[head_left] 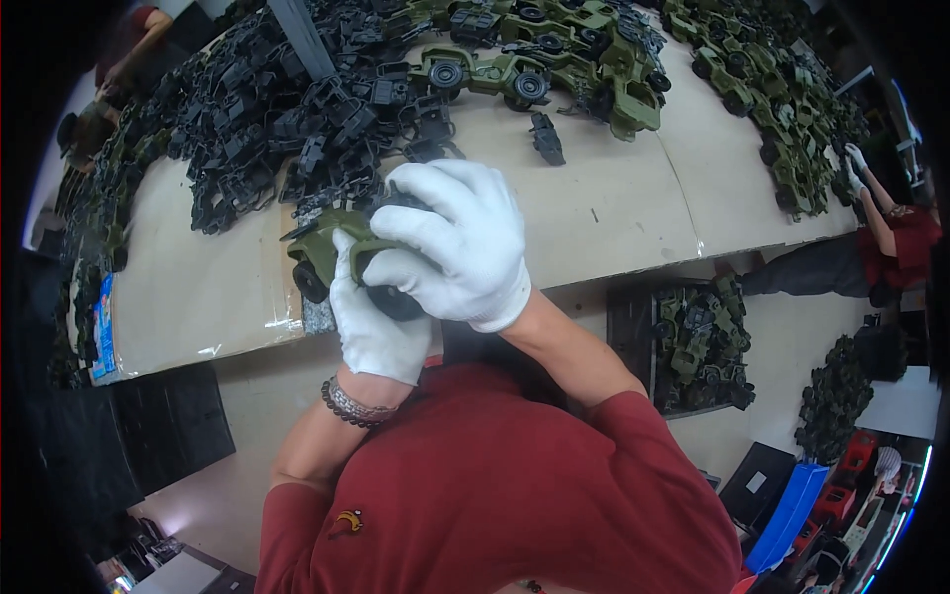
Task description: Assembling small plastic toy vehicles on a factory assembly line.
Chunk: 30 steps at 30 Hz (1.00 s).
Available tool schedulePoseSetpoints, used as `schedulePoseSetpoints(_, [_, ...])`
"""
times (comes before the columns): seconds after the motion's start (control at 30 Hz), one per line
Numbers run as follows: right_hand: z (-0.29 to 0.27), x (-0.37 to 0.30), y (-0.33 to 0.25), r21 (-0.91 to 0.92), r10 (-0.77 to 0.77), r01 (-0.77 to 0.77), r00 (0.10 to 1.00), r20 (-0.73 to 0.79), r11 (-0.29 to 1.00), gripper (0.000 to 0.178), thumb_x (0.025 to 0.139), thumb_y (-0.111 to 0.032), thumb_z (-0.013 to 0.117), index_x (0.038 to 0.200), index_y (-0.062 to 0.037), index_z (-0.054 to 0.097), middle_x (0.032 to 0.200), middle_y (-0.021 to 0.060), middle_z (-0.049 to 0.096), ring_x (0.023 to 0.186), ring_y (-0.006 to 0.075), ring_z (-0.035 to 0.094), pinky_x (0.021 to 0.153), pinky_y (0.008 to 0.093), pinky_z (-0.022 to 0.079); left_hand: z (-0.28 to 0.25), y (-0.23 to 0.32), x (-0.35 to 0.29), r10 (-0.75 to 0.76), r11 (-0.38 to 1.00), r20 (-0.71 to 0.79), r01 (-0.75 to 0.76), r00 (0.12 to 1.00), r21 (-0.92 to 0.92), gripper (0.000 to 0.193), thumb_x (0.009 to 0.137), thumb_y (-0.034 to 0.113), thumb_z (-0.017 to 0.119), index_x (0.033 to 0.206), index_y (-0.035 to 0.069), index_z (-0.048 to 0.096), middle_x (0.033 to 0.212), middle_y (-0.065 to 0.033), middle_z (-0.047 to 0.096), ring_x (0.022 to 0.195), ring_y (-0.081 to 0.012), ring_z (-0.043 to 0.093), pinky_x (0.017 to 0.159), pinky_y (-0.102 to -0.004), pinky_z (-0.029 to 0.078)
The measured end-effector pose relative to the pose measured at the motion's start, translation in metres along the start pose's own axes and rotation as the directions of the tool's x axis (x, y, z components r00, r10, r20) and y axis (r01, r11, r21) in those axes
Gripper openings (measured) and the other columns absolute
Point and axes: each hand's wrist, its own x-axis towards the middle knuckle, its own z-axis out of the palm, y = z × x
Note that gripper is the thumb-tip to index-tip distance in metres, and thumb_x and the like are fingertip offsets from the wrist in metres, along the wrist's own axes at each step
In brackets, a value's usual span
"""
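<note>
Both of my white-gloved hands are closed around an olive-green toy jeep (332, 241) above the near edge of the table. My left hand (376, 332) grips it from below and the near side, thumb up along the body. From above and the right, my right hand (457, 243) wraps its curled fingers over the top, hiding much of the toy. A black wheel shows at its left end. Just beyond the hands lies a heap of dark grey plastic chassis parts (247, 129). One loose dark part (546, 139) rests to the right, near several green toy jeeps (485, 74).
A metal post (302, 40) rises through the heap on the pale table (594, 228). More green jeeps (782, 129) line the right side. A dark crate (633, 342) of toys stands below the table's edge. Co-workers are at the far right (896, 243) and upper left (139, 45).
</note>
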Motion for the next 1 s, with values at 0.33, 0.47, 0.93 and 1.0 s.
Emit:
schedulePoseSetpoints(0.33, [-0.104,0.000,0.153,-0.802,0.570,-0.503,0.779,-0.260,0.323,0.107,0.060,-0.071,0.079,0.144,-0.0124,0.047,0.141,0.0237,0.047,0.116,0.0481,0.053,0.092,0.0556,0.050,-0.021,0.313,0.086,0.780,0.615,-0.117,-0.718,0.615,0.324,0.074,0.091,0.063,0.058,0.143,0.012,0.046,0.149,-0.0160,0.045,0.137,-0.0380,0.043,0.118,-0.0641,0.019])
schedulePoseSetpoints(0.47, [-0.104,-0.009,0.211,-0.650,0.667,-0.622,0.709,-0.229,0.437,0.081,0.071,-0.056,0.081,0.133,-0.0105,0.057,0.127,0.0189,0.059,0.111,0.0397,0.058,0.095,0.0500,0.049,0.006,0.326,0.062,0.870,0.492,-0.187,-0.780,0.456,0.386,0.072,0.092,0.053,0.062,0.145,0.009,0.042,0.154,-0.0185,0.037,0.136,-0.0392,0.043,0.116,-0.0629,0.025])
schedulePoseSetpoints(0.93, [-0.066,-0.016,0.020,0.111,0.449,-0.523,0.806,0.385,0.845,0.062,0.067,-0.010,0.078,0.126,-0.0065,0.060,0.121,0.0122,0.063,0.110,0.0269,0.063,0.097,0.0353,0.050,0.027,-0.016,0.063,-0.226,0.971,0.373,0.177,0.900,0.161,0.060,0.093,0.049,0.066,0.132,0.006,0.055,0.127,-0.0103,0.062,0.119,-0.0244,0.060,0.103,-0.0412,0.049])
schedulePoseSetpoints(1.0, [-0.075,-0.005,0.022,0.224,0.474,-0.644,0.716,0.512,0.731,0.063,0.065,-0.009,0.079,0.126,-0.0066,0.062,0.122,0.0114,0.063,0.114,0.0262,0.061,0.097,0.0351,0.049,0.028,-0.009,0.050,-0.186,0.970,0.182,0.150,0.966,0.192,0.037,0.097,0.038,0.065,0.120,0.009,0.062,0.113,-0.0056,0.066,0.109,-0.0215,0.064,0.100,-0.0402,0.051])
